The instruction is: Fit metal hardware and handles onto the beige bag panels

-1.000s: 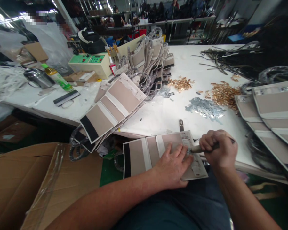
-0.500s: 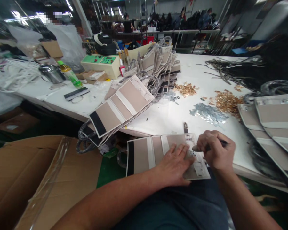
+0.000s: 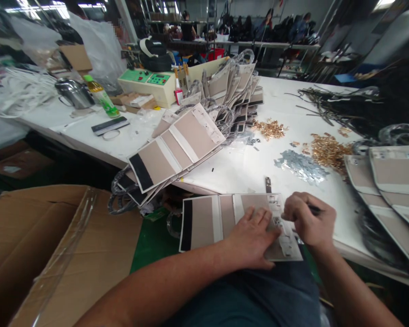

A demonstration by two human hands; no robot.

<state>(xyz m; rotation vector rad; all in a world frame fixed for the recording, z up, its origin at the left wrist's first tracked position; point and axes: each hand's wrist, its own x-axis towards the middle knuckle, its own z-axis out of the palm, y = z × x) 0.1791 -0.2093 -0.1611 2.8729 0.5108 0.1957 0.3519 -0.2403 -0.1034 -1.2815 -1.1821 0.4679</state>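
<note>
A beige panel [image 3: 201, 218] with white strips and a black end band lies across my lap and the table's edge. My left hand [image 3: 254, 236] rests on it, palm down with fingers spread. Small metal fittings [image 3: 278, 221] sit along the panel's right end. Just right of them, my right hand [image 3: 310, 220] is closed around a dark tool [image 3: 315, 210], mostly hidden in the fist. A small metal clip piece [image 3: 268, 185] lies on the table above the panel.
Stacked beige panels [image 3: 180, 145] stand left of centre, more panels [image 3: 398, 181] at right. Gold pieces [image 3: 330, 152] and silver pieces [image 3: 300, 166] lie in heaps on the white table [image 3: 238, 168]. A cardboard box [image 3: 88, 254] is at lower left. People sit in the background.
The view has shifted slightly. My right hand stays closed on the tool, whose rounded end showed near the fittings before and is now hidden. My left hand still presses on the panel.
</note>
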